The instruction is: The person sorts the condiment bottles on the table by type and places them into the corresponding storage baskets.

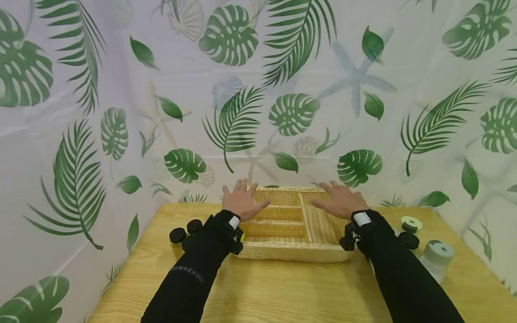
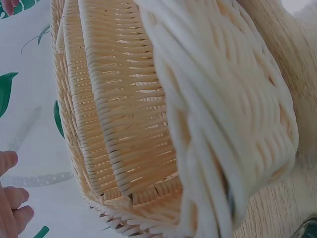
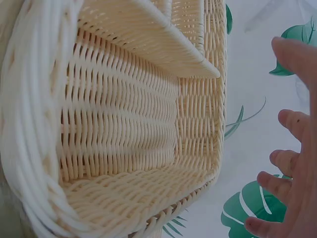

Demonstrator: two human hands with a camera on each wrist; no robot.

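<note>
A shallow woven wicker basket stands on the wooden table, split by dividers into one long compartment on the right and several smaller ones on the left. Over its left end is my left hand, fingers spread and pointing away from me. My right hand spreads its fingers over the right end in the same way. Neither hand holds anything. In the left wrist view the basket's rim looms close, and fingertips show at the left edge. The right wrist view looks into the bare right compartment, with fingers beyond it.
Several black-lidded jars stand left of the basket, partly behind the left sleeve. Near the right forearm are a jar with a pale greenish lid, a black lid and a clear jar with a grey lid. A leaf-print cloth hangs behind the table.
</note>
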